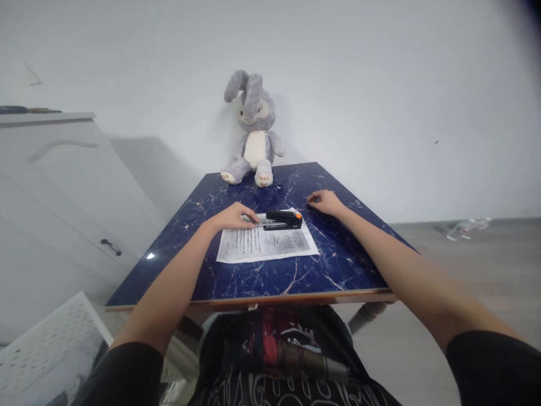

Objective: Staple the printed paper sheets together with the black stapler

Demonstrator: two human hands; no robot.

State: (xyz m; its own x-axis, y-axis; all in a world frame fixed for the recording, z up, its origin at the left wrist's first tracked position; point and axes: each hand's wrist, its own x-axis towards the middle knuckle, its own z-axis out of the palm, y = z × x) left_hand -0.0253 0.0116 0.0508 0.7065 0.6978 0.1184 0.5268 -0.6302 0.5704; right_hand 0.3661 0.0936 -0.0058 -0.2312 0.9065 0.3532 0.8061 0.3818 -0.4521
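A black stapler with an orange tip at its right end lies across a printed sheet of paper. Its upper arm is raised off the base, with silver metal showing between them. My left hand rests on the paper's upper left, fingertips drawn together at the stapler's left end. Anything small pinched there is too fine to make out. To the right of the stapler, apart from it, my right hand lies on the table with curled fingers, thumb close to the index finger. What they hold, if anything, is hidden.
The blue marble-patterned table stands against a white wall. A grey plush rabbit sits at its back edge. On the left are a white cabinet and a white perforated panel. Clear plastic lies on the floor at right.
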